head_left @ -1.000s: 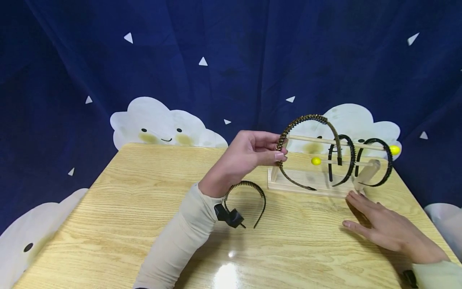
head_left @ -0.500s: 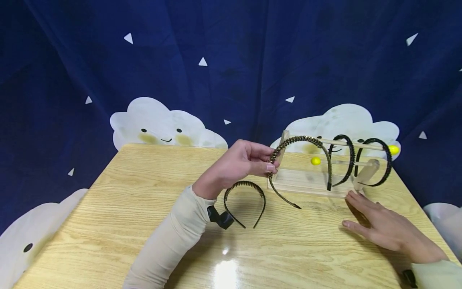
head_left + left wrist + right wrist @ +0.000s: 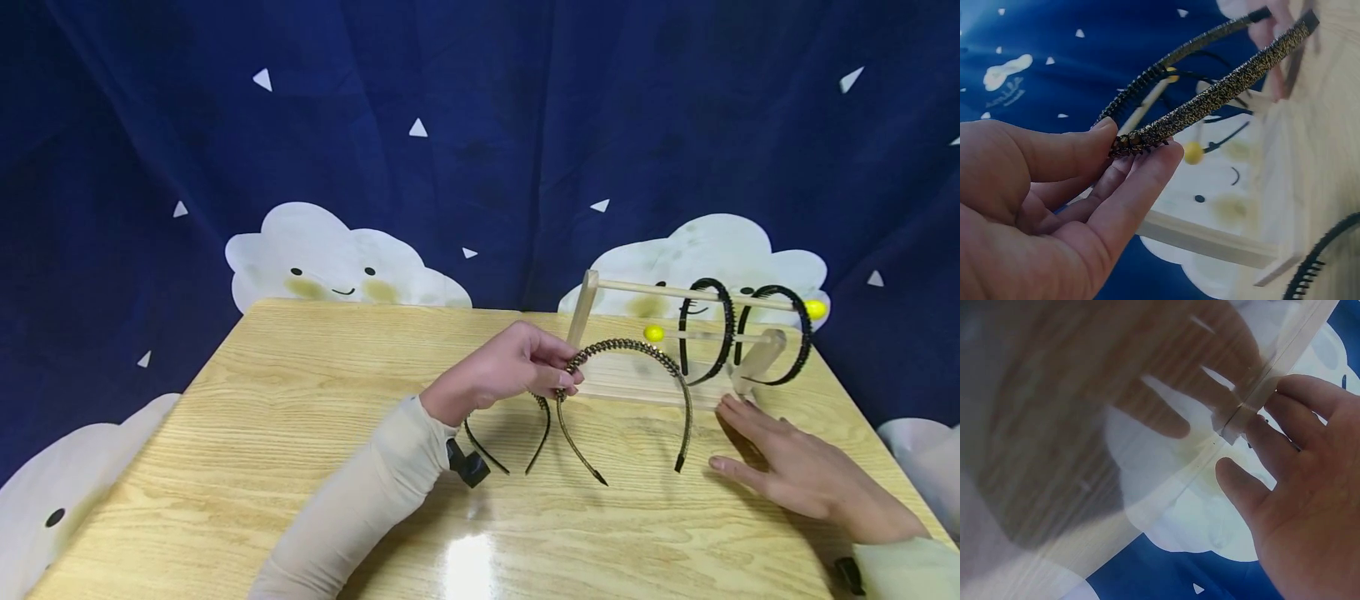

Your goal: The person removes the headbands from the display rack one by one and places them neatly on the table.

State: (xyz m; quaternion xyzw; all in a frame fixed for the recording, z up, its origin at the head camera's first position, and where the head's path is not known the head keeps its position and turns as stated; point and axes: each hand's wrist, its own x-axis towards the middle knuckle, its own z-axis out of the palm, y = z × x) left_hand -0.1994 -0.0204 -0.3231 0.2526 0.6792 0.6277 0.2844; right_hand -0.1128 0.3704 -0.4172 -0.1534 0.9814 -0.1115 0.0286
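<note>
Between thumb and fingers, my left hand (image 3: pixel 517 367) pinches a gold-and-black beaded headband (image 3: pixel 628 343) by its left side. The headband is held in front of a wooden rack (image 3: pixel 637 379), its two ends pointing down toward the table. In the left wrist view the glittery band (image 3: pixel 1210 100) slants up and right from the fingertips. My right hand (image 3: pixel 802 471) has its fingers extended, and the fingertips touch the right front corner of the rack's base. Partly hidden behind my left hand, a second toothed headband (image 3: pixel 542 442) lies on the table.
Two black toothed headbands (image 3: pixel 726 333) (image 3: pixel 804 333) hang on the rack's rods. Yellow balls cap the rod ends, one a yellow ball (image 3: pixel 654 333) at the front. A blue curtain (image 3: pixel 480 125) with clouds hangs behind the wooden table (image 3: pixel 315 400).
My left hand has moved the gold-and-black headband down and toward me, away from the rack's rods. The right hand stays at the base.
</note>
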